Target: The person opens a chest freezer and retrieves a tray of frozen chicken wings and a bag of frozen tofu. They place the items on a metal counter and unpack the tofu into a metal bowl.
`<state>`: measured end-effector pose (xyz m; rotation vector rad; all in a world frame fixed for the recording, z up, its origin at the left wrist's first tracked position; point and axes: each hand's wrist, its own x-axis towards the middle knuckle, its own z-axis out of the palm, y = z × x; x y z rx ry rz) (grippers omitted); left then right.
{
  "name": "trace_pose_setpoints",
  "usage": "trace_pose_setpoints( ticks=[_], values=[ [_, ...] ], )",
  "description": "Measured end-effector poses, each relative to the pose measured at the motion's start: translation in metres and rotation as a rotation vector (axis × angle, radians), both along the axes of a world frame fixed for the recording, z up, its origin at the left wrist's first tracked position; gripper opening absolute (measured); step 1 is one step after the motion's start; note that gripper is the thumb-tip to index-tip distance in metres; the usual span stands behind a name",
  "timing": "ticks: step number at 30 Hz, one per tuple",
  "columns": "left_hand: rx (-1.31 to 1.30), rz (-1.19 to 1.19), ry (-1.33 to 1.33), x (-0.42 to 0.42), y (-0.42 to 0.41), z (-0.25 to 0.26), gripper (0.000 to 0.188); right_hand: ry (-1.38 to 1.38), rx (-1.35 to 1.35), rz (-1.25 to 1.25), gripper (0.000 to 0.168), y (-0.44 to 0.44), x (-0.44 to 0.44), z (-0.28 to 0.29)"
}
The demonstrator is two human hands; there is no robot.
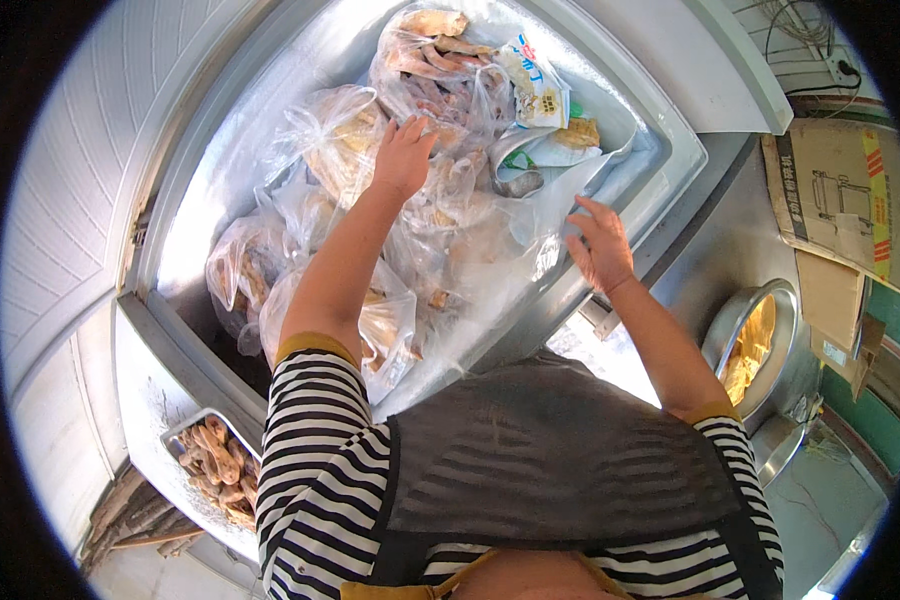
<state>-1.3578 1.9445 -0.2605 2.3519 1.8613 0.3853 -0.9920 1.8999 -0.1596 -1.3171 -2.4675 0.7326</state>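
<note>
An open chest freezer [679,161] before me holds several clear plastic bags of pale, meat-like pieces. My left hand [405,154] lies over the bags, fingers spread, beside a knotted clear bag [337,139]; whether it touches them I cannot tell. Past its fingertips sits a large bag of long pale pieces [442,75]. My right hand [600,244] is at the freezer's near right side, fingers apart and curved, close to a clear plastic sheet [547,217]. A printed white and blue packet [536,82] and an opened white bag with a yellowish piece [577,133] lie at the far right inside.
A metal tray of brownish meat pieces [214,465] stands at lower left. On the right are a metal basin with yellow contents [784,300], another metal bowl [780,450] and a printed cardboard box [832,202]. The raised freezer lid [705,67] is at the upper right.
</note>
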Motion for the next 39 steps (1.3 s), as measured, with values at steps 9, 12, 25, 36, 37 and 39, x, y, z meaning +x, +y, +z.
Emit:
trace_pose_setpoints(
  ticks=[9,12,25,36,37,39],
  values=[
    [-0.130,0.011,0.146,0.002,0.127,-0.032,0.039,-0.180,-0.094,0.035,0.054,0.027,-0.002,-0.002],
    [-0.017,0.011,0.172,0.000,0.173,-0.053,0.038,-0.173,-0.118,0.038,0.055,0.036,-0.001,-0.005],
    [-0.080,-0.260,0.496,-0.008,0.259,-0.103,0.022,-0.180,-0.107,0.067,0.063,0.056,0.004,-0.026],
    [0.006,-0.443,0.508,-0.008,0.272,-0.110,0.021,-0.153,-0.109,0.031,0.061,0.060,0.009,-0.026],
    [0.005,-0.447,0.561,-0.008,0.274,-0.111,0.020,-0.155,-0.111,0.034,0.061,0.061,0.010,-0.028],
    [-0.007,-0.446,0.574,-0.008,0.275,-0.110,0.020,-0.155,-0.115,0.032,0.060,0.062,0.012,-0.031]
  ],
)
